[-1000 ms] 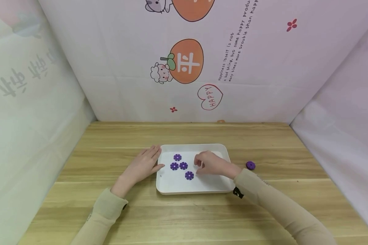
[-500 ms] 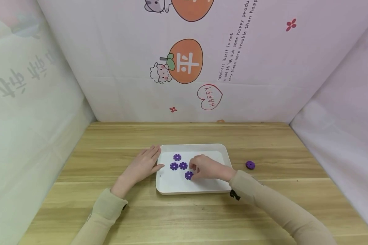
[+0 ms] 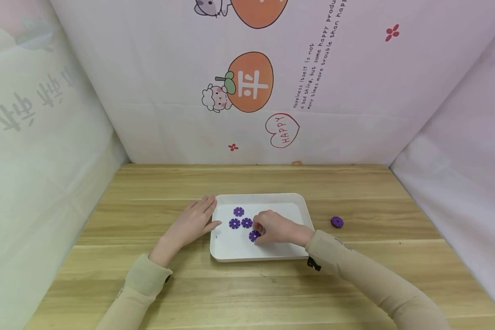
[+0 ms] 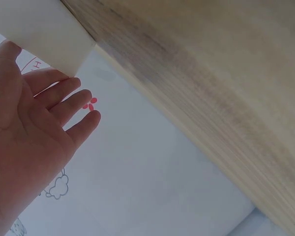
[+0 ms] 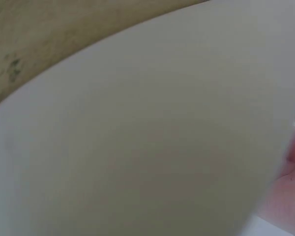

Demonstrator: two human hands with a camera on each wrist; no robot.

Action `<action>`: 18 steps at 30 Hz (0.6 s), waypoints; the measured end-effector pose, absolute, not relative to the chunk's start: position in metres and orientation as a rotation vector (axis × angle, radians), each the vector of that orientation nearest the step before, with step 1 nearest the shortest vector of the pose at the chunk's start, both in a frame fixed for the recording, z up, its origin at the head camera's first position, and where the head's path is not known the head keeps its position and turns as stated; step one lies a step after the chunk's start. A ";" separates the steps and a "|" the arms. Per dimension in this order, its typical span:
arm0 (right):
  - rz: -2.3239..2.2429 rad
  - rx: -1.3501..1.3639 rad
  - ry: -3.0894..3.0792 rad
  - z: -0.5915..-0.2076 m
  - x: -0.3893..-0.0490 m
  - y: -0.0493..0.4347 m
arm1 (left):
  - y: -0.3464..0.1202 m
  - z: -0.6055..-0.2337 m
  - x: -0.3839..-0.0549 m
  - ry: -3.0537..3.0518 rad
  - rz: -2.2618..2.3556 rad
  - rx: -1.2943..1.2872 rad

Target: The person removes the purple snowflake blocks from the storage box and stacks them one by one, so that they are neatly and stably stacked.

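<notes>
A shallow white tray (image 3: pixel 231 253) lies on the wooden table, with several notched purple snowflake discs on its floor. Three of them, including the top snowflake disc (image 3: pixel 239 211), form a cluster at the tray's left. My right hand (image 3: pixel 277 228) reaches in from the right, its curled fingers and thumb at the edges of the lowest snowflake disc (image 3: pixel 253 236), partly covering it. My left hand (image 3: pixel 193 221) rests against the tray's left rim with fingers extended; the left wrist view shows its palm (image 4: pixel 27 132) and fingertips touching the tray's corner.
Right of the tray, another purple snowflake disc (image 3: pixel 337 222) lies on the wooden table (image 3: pixel 272 298). Printed white cloth (image 3: pixel 169 91) rises behind and along both sides of the table. The pale tray wall (image 5: pixel 152 123) fills most of the right wrist view.
My right hand has moved left across the tray, bringing its fingers to the lowest snowflake disc. My left hand has stayed at the left rim, and the other discs have not moved.
</notes>
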State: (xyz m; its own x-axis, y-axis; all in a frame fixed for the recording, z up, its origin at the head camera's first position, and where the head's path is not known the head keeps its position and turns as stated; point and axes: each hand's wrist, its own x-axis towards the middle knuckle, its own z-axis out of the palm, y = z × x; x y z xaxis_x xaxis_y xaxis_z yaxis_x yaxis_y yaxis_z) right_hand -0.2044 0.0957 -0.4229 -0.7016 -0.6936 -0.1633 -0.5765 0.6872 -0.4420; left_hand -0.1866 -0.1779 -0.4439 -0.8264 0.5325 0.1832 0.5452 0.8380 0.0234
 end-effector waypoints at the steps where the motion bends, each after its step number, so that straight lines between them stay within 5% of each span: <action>1: -0.519 -1.005 2.584 -0.423 -0.204 0.096 | -0.178 -0.444 -0.187 -2.848 -0.111 -0.841; 18: -0.522 -0.991 2.598 -0.426 -0.204 0.094 | -0.178 -0.446 -0.188 -2.847 -0.099 -0.840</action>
